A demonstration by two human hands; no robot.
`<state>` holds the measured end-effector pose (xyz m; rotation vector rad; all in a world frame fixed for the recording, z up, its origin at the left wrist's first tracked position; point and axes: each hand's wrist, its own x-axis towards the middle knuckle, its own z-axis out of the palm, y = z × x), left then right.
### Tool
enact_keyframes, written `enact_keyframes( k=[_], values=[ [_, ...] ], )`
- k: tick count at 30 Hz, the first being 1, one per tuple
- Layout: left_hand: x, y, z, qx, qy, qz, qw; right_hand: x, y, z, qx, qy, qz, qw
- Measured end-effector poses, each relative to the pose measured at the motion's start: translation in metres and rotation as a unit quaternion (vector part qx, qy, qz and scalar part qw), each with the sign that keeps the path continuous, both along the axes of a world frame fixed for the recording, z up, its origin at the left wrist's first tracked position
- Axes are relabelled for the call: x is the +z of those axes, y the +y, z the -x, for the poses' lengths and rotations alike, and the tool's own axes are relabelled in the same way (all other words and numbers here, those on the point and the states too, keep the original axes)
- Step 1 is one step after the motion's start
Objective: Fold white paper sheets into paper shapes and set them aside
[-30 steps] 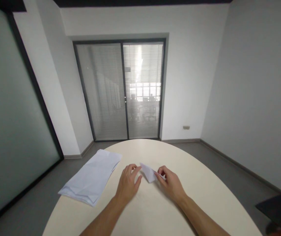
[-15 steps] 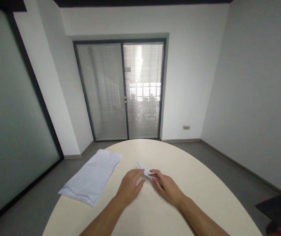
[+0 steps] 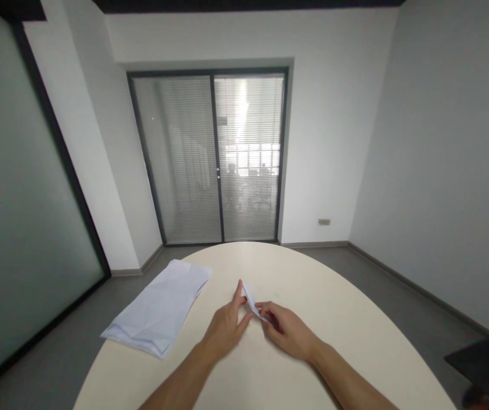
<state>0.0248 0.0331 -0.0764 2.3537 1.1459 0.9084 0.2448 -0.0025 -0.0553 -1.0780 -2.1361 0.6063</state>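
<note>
White paper is what I've got between the hands right now: one small folded piece (image 3: 250, 298), tilted just above the middle of the cream table (image 3: 248, 376), or maybe grazing it – can't tell from this one head view. The right hand (image 3: 286, 329) has the near end pinched between thumb and curled fingers, so I'd call that a proper hold. The left hand (image 3: 227, 324) is a lot looser: index finger stuck out along the paper's left edge, thumb spread well away from it down by the near end, fingers close enough that they seem to touch, but I wouldn't swear they're gripping anything. Progress-wise, the piece is folded down to a narrow strip, so my guess is a fair bit of folding is done. What isn't done, as far as I can see: it's not lying flat or set down, and both hands are on or right by it. The creases are too small on my feed to count, so no idea how crisp they are. Off to the left there's a stack of larger white sheets (image 3: 159, 308) lying by the table's edge, well apart from the folded piece, with neither hand on it.
</note>
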Motion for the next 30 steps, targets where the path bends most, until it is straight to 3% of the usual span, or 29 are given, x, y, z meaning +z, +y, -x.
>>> enact_keyframes(
  k=[8,18,30],
  values=[
    [0.004,-0.004,-0.002,-0.068,-0.003,-0.004,0.998,-0.010,0.004,0.002,-0.021,0.038,0.037,0.998],
    [0.023,-0.019,-0.005,-0.111,-0.038,-0.008,0.993,-0.005,0.002,0.002,-0.004,0.049,0.037,0.998],
    [0.006,-0.011,-0.010,-0.099,-0.109,0.062,0.987,-0.007,0.005,0.007,-0.009,0.096,0.054,0.994]
  ],
)
